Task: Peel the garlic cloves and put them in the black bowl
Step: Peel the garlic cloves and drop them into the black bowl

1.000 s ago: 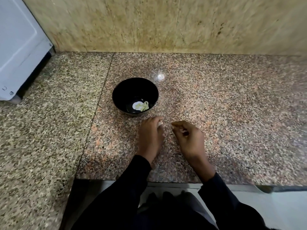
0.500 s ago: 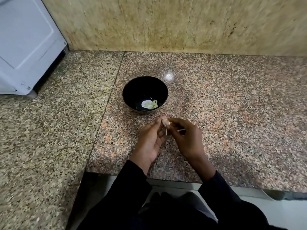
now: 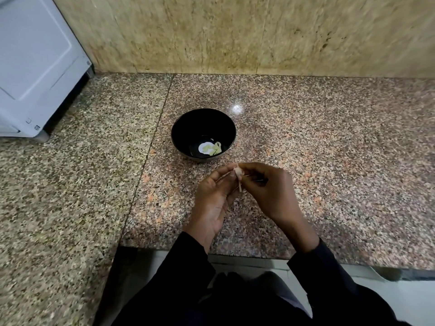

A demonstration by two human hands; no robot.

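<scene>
A black bowl (image 3: 203, 120) stands on the granite counter, with pale peeled garlic cloves (image 3: 210, 148) lying in its bottom. Just in front of the bowl, both hands meet above the counter. My left hand (image 3: 215, 198) pinches a small pinkish-white garlic clove (image 3: 238, 172) at its fingertips, palm turned up. My right hand (image 3: 268, 191) pinches the same clove from the right, and a thin strip of skin hangs down from it. Something thin and dark shows between the right fingers; I cannot tell what it is.
A white appliance (image 3: 35, 67) stands at the back left on the counter (image 3: 329, 172). A tiled wall (image 3: 235, 31) closes the back. The counter's front edge runs just below my wrists, and a seam in the granite runs left of the bowl.
My hands came together from apart and lifted off the counter; both now pinch the clove, with a strip of skin hanging from it. The view shifted a little to the left.
</scene>
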